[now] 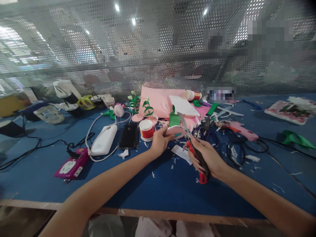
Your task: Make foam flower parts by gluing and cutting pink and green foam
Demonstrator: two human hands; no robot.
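My left hand pinches a round pink disc with a pale rim, thumb and fingers on its edge. My right hand is wrapped round a box cutter with a dark handle. Its blade is out and points up and left, close to the disc's right edge. Red scissor handles show below my right hand; I cannot tell whether they touch it. Just left of the disc stands a red and white paper cup. A white paper piece lies between my hands among small scraps.
Pink sheets and a white sheet lie behind my hands. A pink glue gun and cables are at right. A white power bank and a purple power strip lie left. A perforated metal screen closes the back.
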